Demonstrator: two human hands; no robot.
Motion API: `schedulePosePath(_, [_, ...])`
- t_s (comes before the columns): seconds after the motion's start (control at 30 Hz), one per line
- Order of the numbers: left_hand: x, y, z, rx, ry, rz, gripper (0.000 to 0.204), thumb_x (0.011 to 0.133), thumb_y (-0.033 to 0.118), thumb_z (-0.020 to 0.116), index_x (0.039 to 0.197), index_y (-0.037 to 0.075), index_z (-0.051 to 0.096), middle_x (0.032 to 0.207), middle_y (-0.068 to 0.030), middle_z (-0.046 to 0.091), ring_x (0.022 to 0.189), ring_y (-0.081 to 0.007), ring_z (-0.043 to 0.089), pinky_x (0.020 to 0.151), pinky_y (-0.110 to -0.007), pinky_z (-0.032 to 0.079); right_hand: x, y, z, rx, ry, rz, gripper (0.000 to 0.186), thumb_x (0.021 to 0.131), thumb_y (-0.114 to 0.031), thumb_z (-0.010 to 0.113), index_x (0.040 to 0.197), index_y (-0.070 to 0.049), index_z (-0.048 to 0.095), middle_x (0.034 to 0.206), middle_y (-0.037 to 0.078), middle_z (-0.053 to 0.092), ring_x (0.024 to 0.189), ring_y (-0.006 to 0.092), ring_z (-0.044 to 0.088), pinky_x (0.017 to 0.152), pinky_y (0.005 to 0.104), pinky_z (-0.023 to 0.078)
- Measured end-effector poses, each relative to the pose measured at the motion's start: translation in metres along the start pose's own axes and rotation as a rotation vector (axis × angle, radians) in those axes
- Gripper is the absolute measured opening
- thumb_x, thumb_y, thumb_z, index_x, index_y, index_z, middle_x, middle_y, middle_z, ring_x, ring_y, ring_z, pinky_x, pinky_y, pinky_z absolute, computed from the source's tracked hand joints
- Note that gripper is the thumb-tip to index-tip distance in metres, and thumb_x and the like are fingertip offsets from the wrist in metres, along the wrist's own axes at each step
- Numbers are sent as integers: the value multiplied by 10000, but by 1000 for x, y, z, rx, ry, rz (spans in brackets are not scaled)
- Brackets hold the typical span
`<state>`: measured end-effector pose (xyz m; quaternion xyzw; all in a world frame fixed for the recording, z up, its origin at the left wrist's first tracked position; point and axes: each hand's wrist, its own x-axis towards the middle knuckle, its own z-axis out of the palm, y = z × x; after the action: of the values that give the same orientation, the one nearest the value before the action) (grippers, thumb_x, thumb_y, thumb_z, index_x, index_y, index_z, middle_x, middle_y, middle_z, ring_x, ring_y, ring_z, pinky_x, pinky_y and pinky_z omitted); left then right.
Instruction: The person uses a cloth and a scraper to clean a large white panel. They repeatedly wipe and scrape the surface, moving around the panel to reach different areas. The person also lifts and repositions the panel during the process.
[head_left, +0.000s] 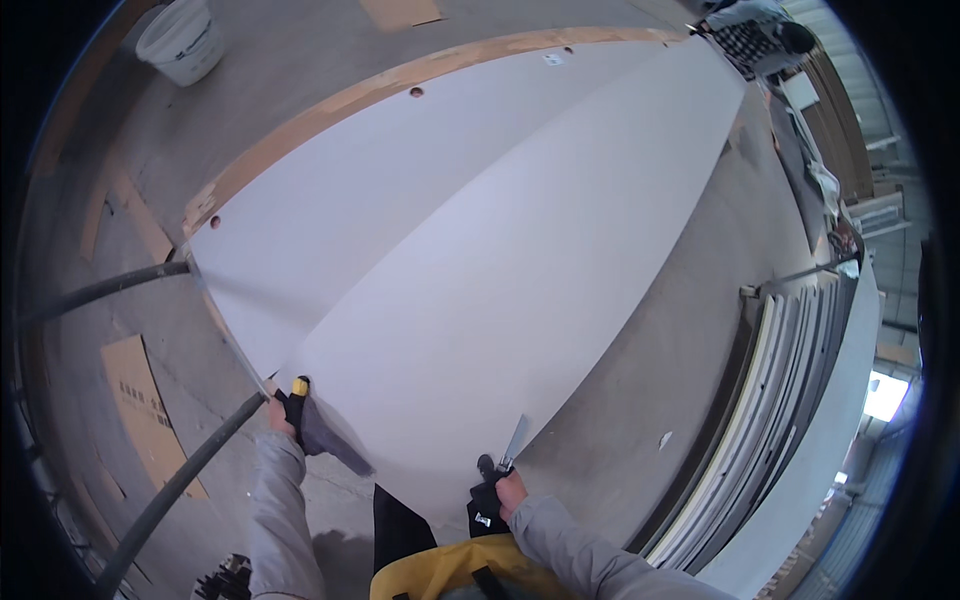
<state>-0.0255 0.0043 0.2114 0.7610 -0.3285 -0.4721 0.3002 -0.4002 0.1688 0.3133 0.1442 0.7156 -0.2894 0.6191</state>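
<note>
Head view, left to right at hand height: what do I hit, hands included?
Flat cardboard piece → left hand → grey cloth-like piece → right hand → small pale scrap on the floor → stacked long panels.

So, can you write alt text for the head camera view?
A person's right hand holds a flat-bladed tool near the edge of a large white sheet; the left hand is near its left corner, beside grey cloth. Another person is at the far end.
</note>
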Motion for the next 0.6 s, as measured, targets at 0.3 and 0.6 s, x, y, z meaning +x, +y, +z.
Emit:
schedulePosePath(0.3, [-42, -24, -1, 44, -79, -40, 336, 831, 187, 645, 1092, -10, 570, 957, -96, 633, 824, -192, 575, 724, -356, 470, -24, -20, -49, -38, 68, -23, 328, 802, -286, 716, 976, -68, 544, 694, 44, 551, 528, 177, 559, 430, 345, 465])
schedulePosePath(0.6, [-166, 115, 9, -83, -287, -117, 343, 888, 288, 564, 1071, -2, 581, 945, -124, 639, 767, -197, 606, 677, -344, 487, -107, -20, -133, -39, -2, -184, 351, 827, -343, 681, 981, -33, 617, 758, 18, 614, 625, 123, 555, 554, 299, 450])
